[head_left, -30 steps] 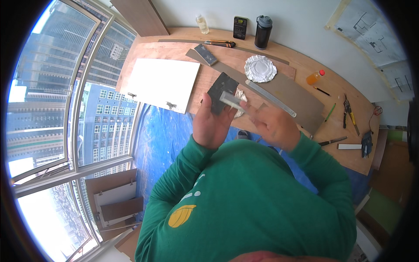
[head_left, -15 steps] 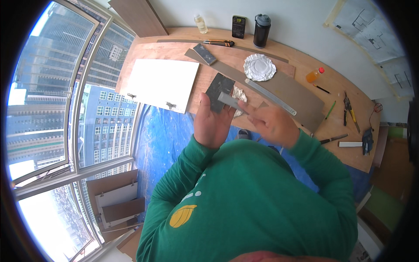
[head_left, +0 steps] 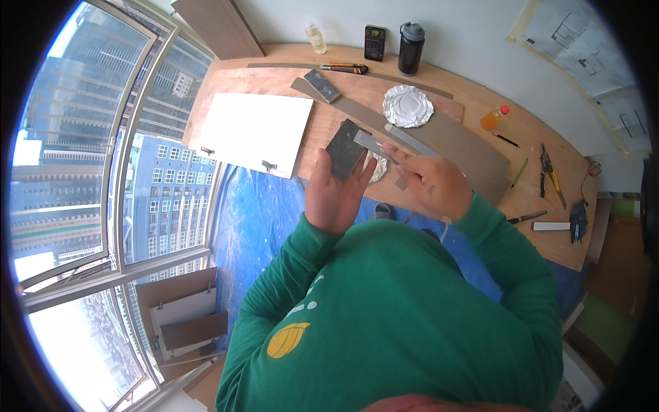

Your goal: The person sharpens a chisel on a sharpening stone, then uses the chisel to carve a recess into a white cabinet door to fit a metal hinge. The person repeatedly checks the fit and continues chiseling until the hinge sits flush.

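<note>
My left hand (head_left: 335, 196) is wrapped from below around a dark, scuffed rectangular plate (head_left: 343, 152), thumb along its left side. My right hand (head_left: 429, 187) grips a flat grey metal tool (head_left: 367, 142), whose wide blade lies over the plate's right part. Behind the plate, crumpled foil (head_left: 376, 172) shows partly. A long metal ruler (head_left: 405, 137) lies on a grey-brown board (head_left: 467, 154) beyond my right hand, with a crumpled foil dish (head_left: 408, 106) farther back.
The wooden table (head_left: 549, 175) carries a white panel with hinges (head_left: 254, 127), a grey block (head_left: 322, 86), a utility knife (head_left: 343, 68), bottles (head_left: 494, 117), a phone (head_left: 374, 43), a black tumbler (head_left: 410, 48), pliers (head_left: 549, 175) and pencils (head_left: 519, 173). Blue sheeting (head_left: 254, 220) covers the floor.
The grey tool has moved slightly up and right over the plate, and my right hand has turned a little. My left hand stays around the plate, almost in the same place.
</note>
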`<state>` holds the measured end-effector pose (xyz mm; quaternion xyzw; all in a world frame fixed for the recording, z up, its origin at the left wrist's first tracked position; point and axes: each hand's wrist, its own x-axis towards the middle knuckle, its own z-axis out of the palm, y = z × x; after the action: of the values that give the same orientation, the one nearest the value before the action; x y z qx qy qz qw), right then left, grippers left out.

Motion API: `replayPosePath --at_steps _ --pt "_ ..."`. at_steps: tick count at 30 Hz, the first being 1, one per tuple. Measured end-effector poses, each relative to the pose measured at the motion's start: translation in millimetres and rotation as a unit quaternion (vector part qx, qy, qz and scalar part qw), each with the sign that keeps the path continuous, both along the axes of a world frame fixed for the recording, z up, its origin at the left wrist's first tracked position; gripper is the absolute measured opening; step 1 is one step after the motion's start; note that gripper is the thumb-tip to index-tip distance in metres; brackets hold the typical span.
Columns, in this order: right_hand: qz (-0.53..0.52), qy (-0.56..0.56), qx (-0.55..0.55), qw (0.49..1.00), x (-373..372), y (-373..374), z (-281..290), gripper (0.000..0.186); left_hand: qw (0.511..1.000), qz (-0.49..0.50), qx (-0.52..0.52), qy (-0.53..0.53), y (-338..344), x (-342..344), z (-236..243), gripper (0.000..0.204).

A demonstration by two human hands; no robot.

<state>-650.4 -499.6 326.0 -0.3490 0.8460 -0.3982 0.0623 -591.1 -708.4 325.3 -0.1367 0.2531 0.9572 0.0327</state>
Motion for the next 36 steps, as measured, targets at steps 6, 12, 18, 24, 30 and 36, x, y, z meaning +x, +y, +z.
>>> replayPosePath --at_steps 6,12,18,24,30,36 --pt "0.007 -0.016 0.004 1.000 4 3 -4 0.047 1.000 -0.014 -0.014 0.006 -2 2 -3 0.063" --pt "-0.065 -0.424 -0.157 0.890 -18 28 -24 0.047 0.980 0.071 -0.162 -0.091 -16 0 -20 0.056" --pt "0.003 -0.631 -0.321 0.706 2 33 -7 0.047 0.910 0.117 -0.398 0.007 -23 -8 -33 0.064" --pt "0.034 -0.598 -0.315 0.736 14 28 7 0.047 0.863 0.058 -0.500 0.051 -27 -11 -23 0.045" --pt "0.042 -0.587 -0.297 0.752 18 27 13 0.046 0.892 0.016 -0.444 0.083 -23 -14 -27 0.017" --pt "0.025 -0.583 -0.276 0.764 21 23 20 0.042 0.901 -0.014 -0.424 0.089 -19 -10 -16 0.021"
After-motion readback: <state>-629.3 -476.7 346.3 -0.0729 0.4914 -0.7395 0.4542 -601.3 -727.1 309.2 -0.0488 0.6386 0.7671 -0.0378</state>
